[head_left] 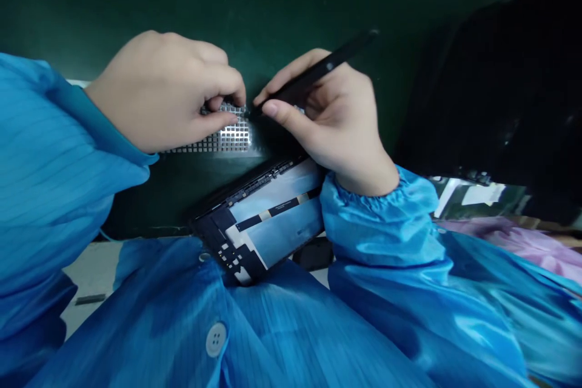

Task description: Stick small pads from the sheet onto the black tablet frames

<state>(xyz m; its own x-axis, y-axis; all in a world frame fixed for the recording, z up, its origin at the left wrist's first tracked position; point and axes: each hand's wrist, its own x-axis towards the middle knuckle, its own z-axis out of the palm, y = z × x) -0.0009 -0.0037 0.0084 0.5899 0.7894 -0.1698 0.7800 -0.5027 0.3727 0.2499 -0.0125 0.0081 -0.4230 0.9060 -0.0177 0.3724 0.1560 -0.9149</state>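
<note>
My left hand [168, 88] rests curled on a small tray of tiny square pockets [230, 136] that lies on the dark green mat [254, 6]; its fingertips are pinched at the tray's far edge, and I cannot make out anything in them. My right hand [331, 115] grips black tweezers [318, 73] like a pen, their tips touching the tray right beside the left fingertips. An opened device panel [268, 218] with black frame parts and a bluish plate leans against my lap, under the right wrist.
A large black object [495, 91] fills the right side of the mat. Pinkish sheeting [522, 239] and white pieces [477, 194] lie beyond the right sleeve. My blue smock [218, 327] covers the near edge of the table.
</note>
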